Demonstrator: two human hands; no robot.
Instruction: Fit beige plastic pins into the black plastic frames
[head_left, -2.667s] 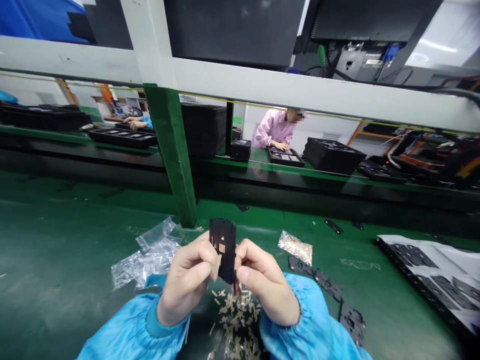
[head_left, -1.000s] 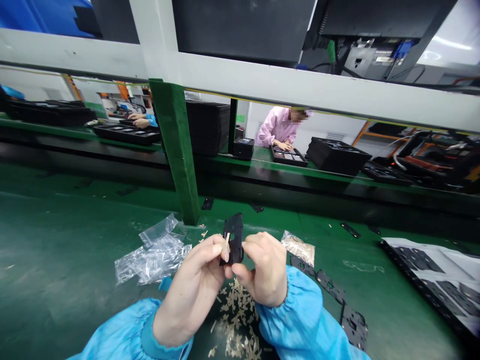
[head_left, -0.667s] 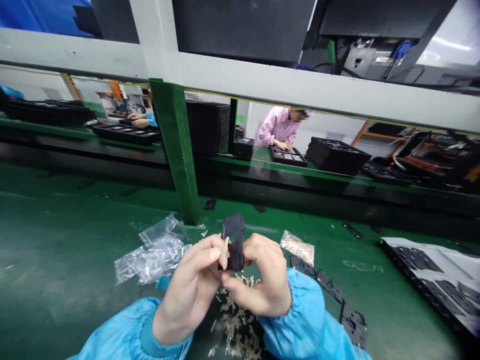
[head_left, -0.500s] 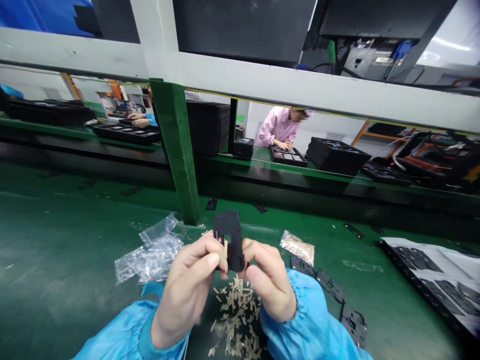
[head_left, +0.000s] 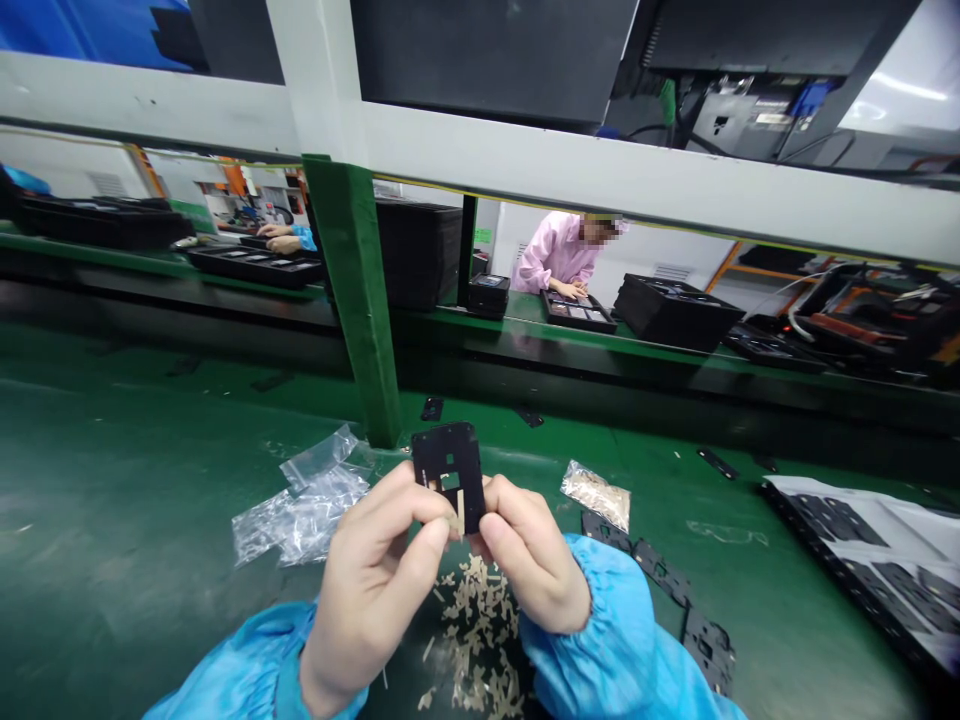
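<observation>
I hold a small black flat plastic part (head_left: 448, 470) upright in front of me, its face with cut-outs turned to me. My left hand (head_left: 379, 580) pinches its left lower edge with thumb and fingers closed. My right hand (head_left: 534, 565) grips its lower right edge, fingers curled. A small tan strip sits on the part by my fingertips. Below my hands lies a heap of tan strips (head_left: 480, 630) on the green table (head_left: 135, 500).
Empty clear plastic bags (head_left: 304, 500) lie to the left and a small bag of tan pieces (head_left: 596, 493) to the right. Several black parts (head_left: 679, 600) lie right of my sleeve. A tray of black parts (head_left: 870, 550) stands at far right. A green post (head_left: 364, 330) rises behind; people work beyond.
I have turned the black part from edge-on to face-on and shifted it slightly left. Both hands kept their hold on it, and the tan strip now sits low on the part.
</observation>
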